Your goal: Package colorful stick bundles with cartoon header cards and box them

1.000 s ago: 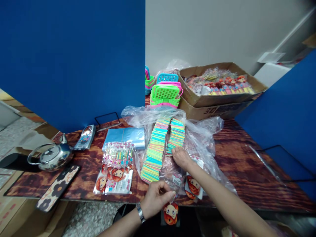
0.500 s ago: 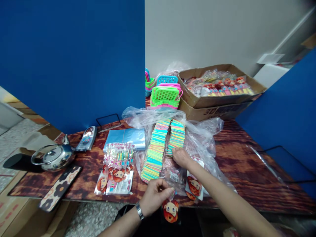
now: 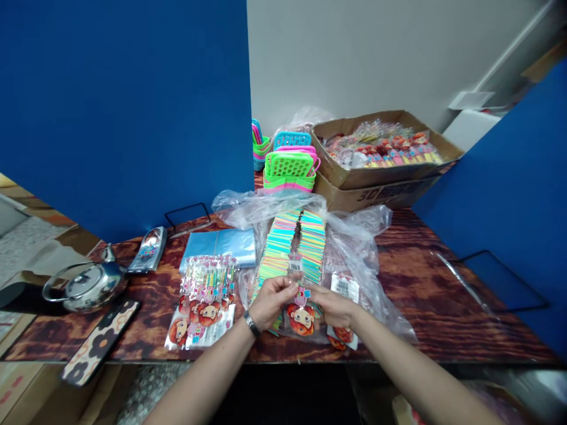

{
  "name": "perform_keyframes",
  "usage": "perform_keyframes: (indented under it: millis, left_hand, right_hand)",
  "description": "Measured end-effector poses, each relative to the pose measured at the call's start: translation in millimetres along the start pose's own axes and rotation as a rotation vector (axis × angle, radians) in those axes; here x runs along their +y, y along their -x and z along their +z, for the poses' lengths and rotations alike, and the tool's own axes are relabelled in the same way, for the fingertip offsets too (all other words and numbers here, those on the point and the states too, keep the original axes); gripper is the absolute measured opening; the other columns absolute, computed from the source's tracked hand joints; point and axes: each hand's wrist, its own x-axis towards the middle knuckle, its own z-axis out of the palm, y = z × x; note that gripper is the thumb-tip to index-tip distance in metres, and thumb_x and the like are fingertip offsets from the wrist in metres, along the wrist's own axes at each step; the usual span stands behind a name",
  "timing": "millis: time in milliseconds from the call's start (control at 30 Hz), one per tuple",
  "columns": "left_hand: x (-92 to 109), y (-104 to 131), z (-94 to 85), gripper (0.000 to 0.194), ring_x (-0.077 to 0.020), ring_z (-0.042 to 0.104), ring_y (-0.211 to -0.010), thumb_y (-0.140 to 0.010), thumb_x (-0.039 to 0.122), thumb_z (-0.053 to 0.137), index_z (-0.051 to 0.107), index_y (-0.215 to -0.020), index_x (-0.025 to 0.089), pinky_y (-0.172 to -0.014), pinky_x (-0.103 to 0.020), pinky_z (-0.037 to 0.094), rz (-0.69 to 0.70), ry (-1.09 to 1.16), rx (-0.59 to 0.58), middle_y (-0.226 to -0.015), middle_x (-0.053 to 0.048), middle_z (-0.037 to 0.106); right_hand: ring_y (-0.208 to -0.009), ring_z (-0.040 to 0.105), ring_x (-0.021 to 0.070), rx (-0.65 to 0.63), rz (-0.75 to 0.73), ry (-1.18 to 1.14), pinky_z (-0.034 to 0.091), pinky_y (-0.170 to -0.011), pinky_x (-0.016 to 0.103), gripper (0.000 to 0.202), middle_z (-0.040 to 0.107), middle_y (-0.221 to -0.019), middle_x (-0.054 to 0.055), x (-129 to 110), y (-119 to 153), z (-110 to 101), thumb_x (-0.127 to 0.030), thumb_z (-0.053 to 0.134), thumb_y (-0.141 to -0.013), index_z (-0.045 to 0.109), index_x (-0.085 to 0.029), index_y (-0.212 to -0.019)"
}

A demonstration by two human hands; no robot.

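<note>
Between my hands is a clear plastic packet (image 3: 301,321) with a red-haired cartoon face on it. My left hand (image 3: 269,302) pinches it at the upper left, thumb against fingers. My right hand (image 3: 335,307) is closed at its right edge; whether a small piece is also in those fingers cannot be made out. Beneath and beyond them, two long rows of thin coloured strips (image 3: 279,248) lie on a crumpled clear plastic bag (image 3: 361,245). More cartoon-face packets (image 3: 343,336) lie partly hidden beside my right hand.
Filled packets (image 3: 208,301) overlap a blue plastic stack (image 3: 221,245) on the left. Farther left are a metal teapot (image 3: 95,286) and a flower-patterned case (image 3: 101,342). Green and pink baskets (image 3: 290,168) and a cardboard box (image 3: 381,177) of packets stand behind.
My left hand has raised the packet from below the table edge to over the strips. My right hand has left the strip row and come back to the packet. The view has shifted slightly.
</note>
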Motion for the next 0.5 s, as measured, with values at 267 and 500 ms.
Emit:
perform_keyframes:
  millis: [267,500]
  left_hand:
    - [1.7,28.3,-4.7,0.019,-0.0232,0.054,-0.110,-0.067,0.028,0.074,0.064,-0.068,0.013,-0.094,-0.033,0.036,0.102,0.006,0.138,-0.111,-0.011,0.064]
    - [-18.8,43.1,14.5,0.023,-0.0076,0.054,-0.054,-0.060,0.024,0.079,0.061,-0.066,0.012,-0.057,-0.019,0.041,-0.109,0.367,0.045,-0.059,0.001,0.061]
  right_hand:
    - [-0.061,0.051,0.0085,0.229,-0.384,0.048,0.044,-0.056,0.021,0.029,0.050,-0.070,-0.003,-10.3,4.0,12.9,-0.049,0.051,-0.083,0.050,-0.020,-0.085]
    - [-0.070,0.050,0.0132,0.498,-0.718,0.414,0.044,-0.067,0.027,0.025,0.052,-0.079,0.001,-13.3,5.9,38.3,-0.043,0.034,-0.092,0.047,-0.021,-0.091]
